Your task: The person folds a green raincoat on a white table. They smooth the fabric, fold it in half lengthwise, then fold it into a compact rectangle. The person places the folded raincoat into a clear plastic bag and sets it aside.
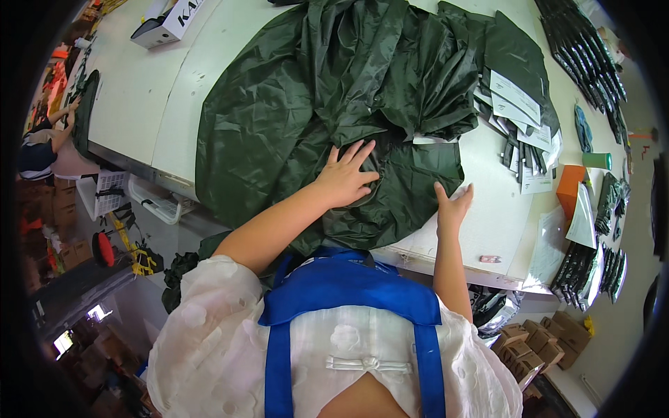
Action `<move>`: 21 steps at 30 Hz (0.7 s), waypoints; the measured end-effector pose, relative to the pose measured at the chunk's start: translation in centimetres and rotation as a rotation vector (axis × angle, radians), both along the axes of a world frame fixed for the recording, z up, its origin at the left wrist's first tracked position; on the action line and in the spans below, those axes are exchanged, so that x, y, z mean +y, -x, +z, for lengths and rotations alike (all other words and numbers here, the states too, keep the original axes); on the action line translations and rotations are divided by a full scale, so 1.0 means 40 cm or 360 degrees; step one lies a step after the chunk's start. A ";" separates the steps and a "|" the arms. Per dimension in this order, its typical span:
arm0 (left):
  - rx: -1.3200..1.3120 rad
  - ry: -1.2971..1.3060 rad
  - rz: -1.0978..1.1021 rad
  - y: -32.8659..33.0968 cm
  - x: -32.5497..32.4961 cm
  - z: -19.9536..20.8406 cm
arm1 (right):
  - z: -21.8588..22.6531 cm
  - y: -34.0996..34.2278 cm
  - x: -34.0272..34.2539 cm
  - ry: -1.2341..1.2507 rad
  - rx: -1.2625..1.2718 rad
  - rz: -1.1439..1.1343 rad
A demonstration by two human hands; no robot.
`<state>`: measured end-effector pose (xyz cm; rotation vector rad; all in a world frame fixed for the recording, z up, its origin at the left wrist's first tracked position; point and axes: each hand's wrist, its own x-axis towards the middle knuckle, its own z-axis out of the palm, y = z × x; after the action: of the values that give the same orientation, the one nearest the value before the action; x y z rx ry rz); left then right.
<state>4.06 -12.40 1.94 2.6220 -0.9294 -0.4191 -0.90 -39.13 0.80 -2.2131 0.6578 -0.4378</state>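
Note:
A large sheet of dark green, shiny thin fabric [258, 118] lies crumpled over the white table, and part of it hangs over the near edge. My left hand [346, 179] rests on its folds with the fingers spread. Beside the fabric's right edge is my right hand [453, 203], thumb and fingers apart, close to a corner; whether it touches the cloth I cannot tell. A white paper edge [435, 140] peeks out from under the bunched folds. Right of the fabric, white printed cards [516, 101] lie in an overlapping pile on more dark green pieces.
The white table [139, 104] has an open white box [167, 24] at far left. To the right stand a green roll [596, 161], an orange box [570, 188] and rows of dark packets [582, 59]. White plastic baskets [157, 202] sit beyond the left edge, where another person [42, 150] works.

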 end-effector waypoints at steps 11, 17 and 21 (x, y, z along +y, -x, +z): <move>0.0674 0.0775 0.0207 -0.040 0.074 -0.121 | 0.118 -0.042 0.219 0.0607 0.0199 0.1872; 0.0278 0.1052 0.0891 -0.038 0.060 0.041 | 0.007 -0.057 0.286 0.1016 0.0258 0.1511; -0.0339 0.0696 0.0183 -0.027 0.060 -0.044 | 0.035 -0.055 0.272 0.0870 0.0438 0.1949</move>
<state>5.15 -10.02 0.17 2.3253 -0.8172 0.0899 1.30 -28.25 2.19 -2.7058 -0.8240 0.3753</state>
